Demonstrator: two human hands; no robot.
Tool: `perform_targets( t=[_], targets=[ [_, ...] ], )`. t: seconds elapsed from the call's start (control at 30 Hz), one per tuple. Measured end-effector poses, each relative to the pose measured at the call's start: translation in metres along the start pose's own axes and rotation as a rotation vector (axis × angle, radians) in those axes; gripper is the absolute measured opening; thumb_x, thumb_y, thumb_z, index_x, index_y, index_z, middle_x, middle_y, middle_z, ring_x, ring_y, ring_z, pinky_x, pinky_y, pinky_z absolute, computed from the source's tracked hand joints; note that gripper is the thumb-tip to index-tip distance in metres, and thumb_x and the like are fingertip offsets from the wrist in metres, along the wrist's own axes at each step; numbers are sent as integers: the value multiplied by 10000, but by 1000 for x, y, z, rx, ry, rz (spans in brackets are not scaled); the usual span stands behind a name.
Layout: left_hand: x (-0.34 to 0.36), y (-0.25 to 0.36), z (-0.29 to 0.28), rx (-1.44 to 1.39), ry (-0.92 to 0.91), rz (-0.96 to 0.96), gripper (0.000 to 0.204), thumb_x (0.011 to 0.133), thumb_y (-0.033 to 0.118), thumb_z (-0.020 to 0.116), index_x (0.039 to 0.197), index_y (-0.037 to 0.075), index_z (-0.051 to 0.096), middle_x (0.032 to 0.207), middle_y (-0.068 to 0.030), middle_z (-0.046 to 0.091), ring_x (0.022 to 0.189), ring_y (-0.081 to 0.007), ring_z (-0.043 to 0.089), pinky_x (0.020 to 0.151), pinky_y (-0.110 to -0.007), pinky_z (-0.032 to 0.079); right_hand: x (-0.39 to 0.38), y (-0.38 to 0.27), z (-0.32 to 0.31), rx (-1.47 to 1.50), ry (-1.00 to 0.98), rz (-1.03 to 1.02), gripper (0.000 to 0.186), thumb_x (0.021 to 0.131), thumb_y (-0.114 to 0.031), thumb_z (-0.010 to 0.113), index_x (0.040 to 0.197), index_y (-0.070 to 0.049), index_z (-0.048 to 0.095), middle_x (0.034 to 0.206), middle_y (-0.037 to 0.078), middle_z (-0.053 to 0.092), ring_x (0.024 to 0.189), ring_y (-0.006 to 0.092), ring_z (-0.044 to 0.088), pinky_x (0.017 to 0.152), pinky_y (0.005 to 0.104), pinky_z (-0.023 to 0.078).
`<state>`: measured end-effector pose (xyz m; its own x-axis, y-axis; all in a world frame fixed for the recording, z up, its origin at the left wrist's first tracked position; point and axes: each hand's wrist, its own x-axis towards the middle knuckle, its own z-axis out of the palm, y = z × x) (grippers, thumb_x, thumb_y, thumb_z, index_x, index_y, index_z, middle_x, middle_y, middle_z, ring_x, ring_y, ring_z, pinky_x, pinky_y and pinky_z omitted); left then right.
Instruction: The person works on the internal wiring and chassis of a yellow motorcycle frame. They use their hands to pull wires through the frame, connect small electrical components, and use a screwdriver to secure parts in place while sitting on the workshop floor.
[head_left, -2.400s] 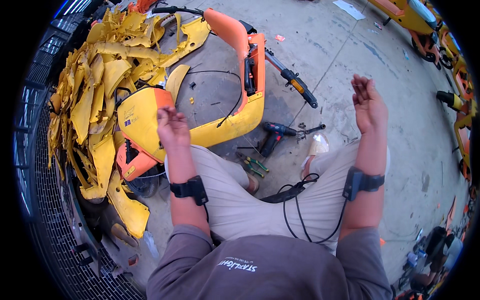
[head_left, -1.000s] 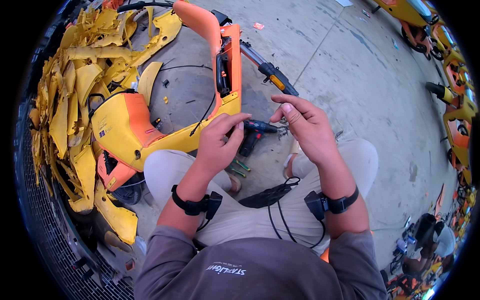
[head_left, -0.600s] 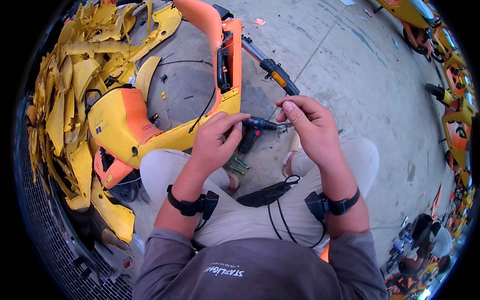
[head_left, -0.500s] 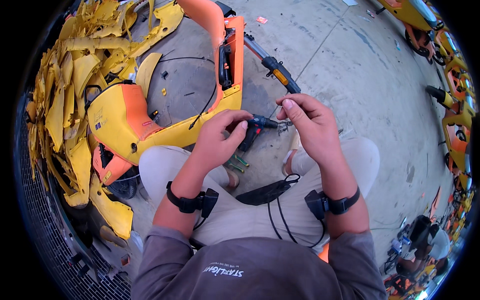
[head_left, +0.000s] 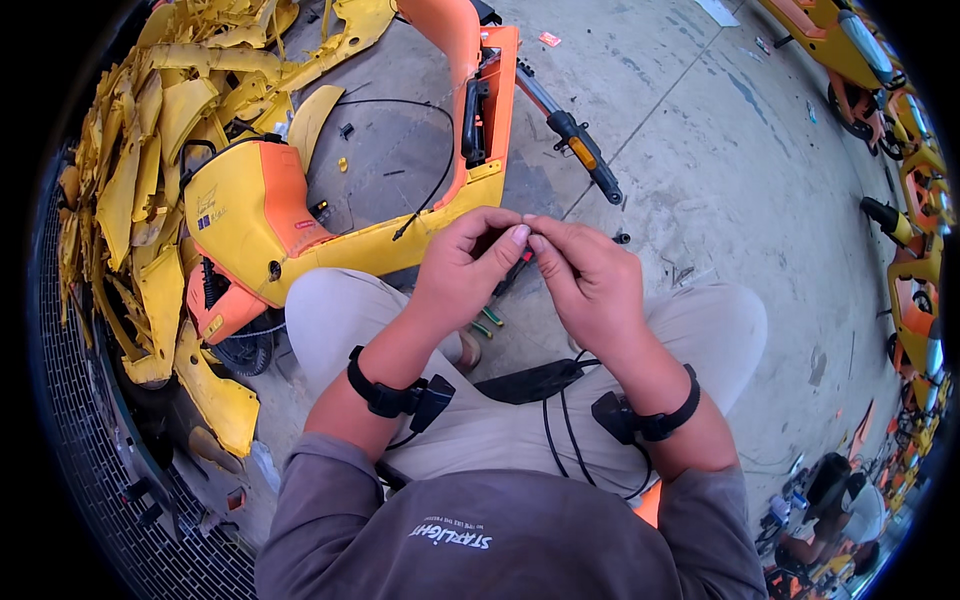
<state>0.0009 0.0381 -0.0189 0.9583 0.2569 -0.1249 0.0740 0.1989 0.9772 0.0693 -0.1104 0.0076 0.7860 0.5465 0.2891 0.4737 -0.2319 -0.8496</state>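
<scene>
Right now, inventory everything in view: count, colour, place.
Panels: many, yellow, heaped left
Scooter: one, yellow and orange, left of centre
Parked scooters: several, yellow and orange, right edge
Tube: one, grey, black and amber, upper centre
Tool: one, black and red, mostly hidden, centre
Handles: two, green, centre
Paper: one, white, top right
Person: apparently one, colours unclear, lower right
Pouch: one, black, below centre
Forearm bands: two, black, below centre
Trousers: one pair, beige, below centre
Shirt: one, grey, bottom centre
Left hand: one, bare, centre
Right hand: one, bare, centre

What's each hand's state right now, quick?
Left hand: closed in a pinch; can't tell if holding anything.
Right hand: pinched closed too; contents can't be told.
</scene>
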Motion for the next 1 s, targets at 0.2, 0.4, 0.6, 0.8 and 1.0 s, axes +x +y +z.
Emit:
perform_targets(
  t=[0.2, 0.4, 0.6, 0.8, 1.0],
  targets=[
    [2, 7, -6, 202, 62, 157, 176, 887, 146, 659, 996, 10, 681, 809, -9, 598, 751, -76, 541, 663, -212, 428, -1, 1, -2, 15, 28, 51, 156, 889, -127, 611, 1024, -50, 628, 882, 122, 685, 745, 286, 673, 632, 342, 528],
    [1, 11, -6, 494, 122, 367, 185, 814, 89, 715, 998, 69, 718, 742, -14, 557, 656, -89, 521, 596, -220, 419, -1, 7, -10, 86, 42, 110, 113, 894, -125, 611, 974, -47, 599, 847, 105, 675, 713, 279, 663, 608, 333, 512],
    [2, 9, -3, 578, 149, 477, 200, 760, 61, 751, 959, 83, 731, 704, -11, 526, 593, -97, 504, 538, -227, 410, 2, 2, -16, -12, -9, 42, 100, 864, -97, 635, 956, -59, 643, 807, 96, 660, 676, 242, 644, 573, 311, 487],
    [2, 11, -5, 634, 165, 547, 206, 735, 44, 774, 932, 79, 728, 707, 3, 514, 582, -85, 447, 510, -227, 354, 4, -5, -21, -1, -34, 79, 109, 855, -105, 647, 953, -63, 666, 812, 90, 670, 670, 229, 647, 579, 307, 497],
    [0, 13, -6, 619, 153, 556, 213, 732, 47, 771, 939, 74, 728, 666, -7, 542, 562, -100, 468, 512, -236, 387, 4, -3, -22, -17, -67, 42, 114, 853, -117, 656, 954, -68, 673, 821, 91, 683, 664, 229, 656, 578, 303, 503]
  ],
)
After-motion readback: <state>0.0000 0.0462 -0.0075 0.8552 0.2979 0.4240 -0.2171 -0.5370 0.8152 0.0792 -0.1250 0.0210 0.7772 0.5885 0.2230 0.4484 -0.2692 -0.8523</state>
